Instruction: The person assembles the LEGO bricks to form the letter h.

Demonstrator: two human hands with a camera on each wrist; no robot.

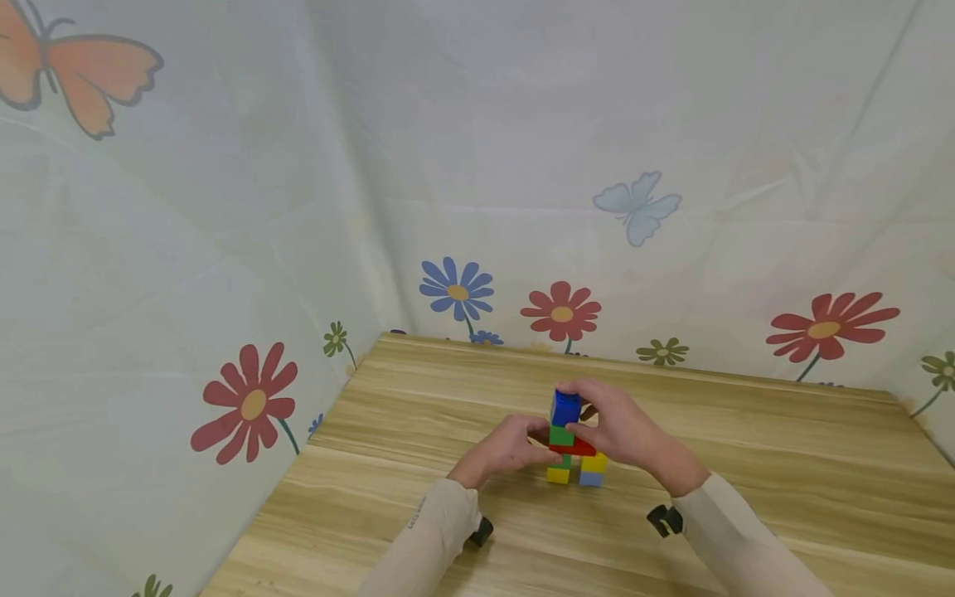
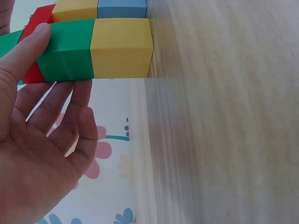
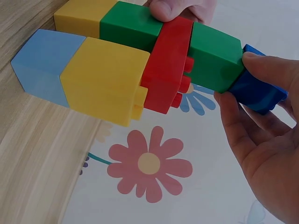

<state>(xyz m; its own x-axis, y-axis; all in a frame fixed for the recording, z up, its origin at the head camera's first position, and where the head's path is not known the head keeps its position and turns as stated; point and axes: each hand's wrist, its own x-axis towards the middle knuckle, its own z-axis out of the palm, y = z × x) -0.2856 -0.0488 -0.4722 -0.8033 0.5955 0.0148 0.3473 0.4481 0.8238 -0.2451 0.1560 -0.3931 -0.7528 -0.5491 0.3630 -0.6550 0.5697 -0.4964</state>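
A small structure of toy building blocks stands on the table. Its left leg is a yellow block (image 2: 122,46) under a green block (image 2: 70,49); the right leg is a light blue block (image 3: 42,60) under another yellow block (image 3: 105,72). A flat red block (image 3: 166,65) bridges both legs, some studs showing. Above it sits an upper green block (image 3: 215,56), topped by a dark blue block (image 1: 566,408). My left hand (image 1: 511,444) pinches the lower green block near the red one. With thumb and fingers, my right hand (image 1: 622,427) holds the dark blue block.
The wood-grain table (image 1: 746,439) spreads around the structure. Behind and to the left hangs a pale cloth (image 1: 485,149) printed with flowers and butterflies. Black wrist mounts (image 1: 666,521) stick out below both sleeves.
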